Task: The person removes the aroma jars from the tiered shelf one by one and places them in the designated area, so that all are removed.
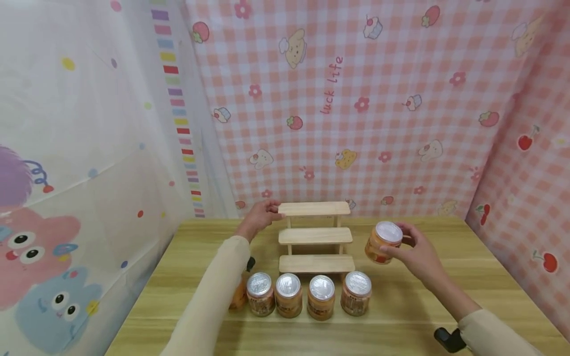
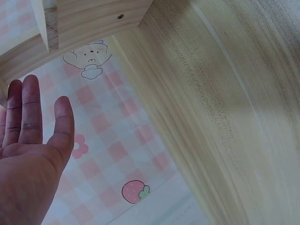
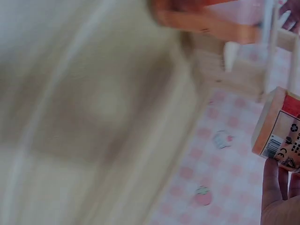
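My right hand (image 1: pixel 416 249) holds an orange can (image 1: pixel 382 243) with a silver lid in the air, right of the wooden three-step shelf (image 1: pixel 315 236). In the right wrist view, that can (image 3: pixel 281 133) shows a barcode, with fingertips (image 3: pixel 271 171) against it. At the shelf's upper left, my left hand (image 1: pixel 260 217) grips the end of the top step between thumb and fingers. The left wrist view shows the same hand (image 2: pixel 35 140) beside the wood, some fingers extended and the thumb out of sight. Similar cans (image 1: pixel 288 295) stand upright in a row before the shelf.
Another orange can (image 1: pixel 239 296) is partly hidden by my left sleeve (image 1: pixel 213 291). The wooden table (image 1: pixel 401 316) reaches back to a pink checked cloth (image 1: pixel 378 123). Black wrist gear (image 1: pixel 449 339) sits by my right cuff.
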The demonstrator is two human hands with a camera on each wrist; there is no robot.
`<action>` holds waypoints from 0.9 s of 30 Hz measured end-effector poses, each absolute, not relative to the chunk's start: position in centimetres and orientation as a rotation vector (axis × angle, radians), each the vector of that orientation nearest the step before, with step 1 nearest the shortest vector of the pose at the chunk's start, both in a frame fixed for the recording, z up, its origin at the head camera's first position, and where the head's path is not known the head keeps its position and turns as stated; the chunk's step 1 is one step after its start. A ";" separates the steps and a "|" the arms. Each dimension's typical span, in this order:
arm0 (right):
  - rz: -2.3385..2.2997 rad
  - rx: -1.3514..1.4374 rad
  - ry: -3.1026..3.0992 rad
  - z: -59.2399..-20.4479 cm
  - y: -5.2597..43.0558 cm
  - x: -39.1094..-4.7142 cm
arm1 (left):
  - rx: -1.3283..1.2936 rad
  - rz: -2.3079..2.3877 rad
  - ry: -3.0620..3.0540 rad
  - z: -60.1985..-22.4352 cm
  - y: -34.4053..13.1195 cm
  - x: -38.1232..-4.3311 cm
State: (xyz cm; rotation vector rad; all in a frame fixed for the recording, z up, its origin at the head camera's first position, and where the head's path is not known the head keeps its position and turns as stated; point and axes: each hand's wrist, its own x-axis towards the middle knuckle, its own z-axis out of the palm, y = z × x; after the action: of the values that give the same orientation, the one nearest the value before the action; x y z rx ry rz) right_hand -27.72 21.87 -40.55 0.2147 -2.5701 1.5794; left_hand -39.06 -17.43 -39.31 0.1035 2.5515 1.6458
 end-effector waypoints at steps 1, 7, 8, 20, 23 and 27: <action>1.575 0.220 -2.572 -41.0 22.2 -27.6 | 0.113 1.632 2.563 -39.3 -17.5 -39.1; 1.617 0.250 -2.594 -43.3 23.3 -27.0 | 0.125 1.605 2.587 -39.5 -17.9 -39.1; 1.628 0.249 -2.600 -43.6 23.4 -26.8 | 0.121 1.610 2.585 -39.5 -18.0 -39.1; 1.631 0.244 -2.640 -48.2 23.2 -25.1 | 0.117 1.628 2.580 -39.6 -18.2 -39.2; 1.621 0.261 -2.642 -49.0 23.1 -25.0 | 0.124 1.624 2.587 -39.5 -18.0 -39.3; 1.575 0.287 -2.697 -48.5 23.5 -25.2 | 0.152 1.581 2.619 -39.4 -17.8 -39.3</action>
State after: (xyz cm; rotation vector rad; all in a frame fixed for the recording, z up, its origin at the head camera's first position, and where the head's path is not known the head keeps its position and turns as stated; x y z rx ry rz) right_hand -25.15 23.48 -48.53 0.2871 -2.6966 1.5745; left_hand -39.28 -17.81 -39.39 0.1520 2.6194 1.5807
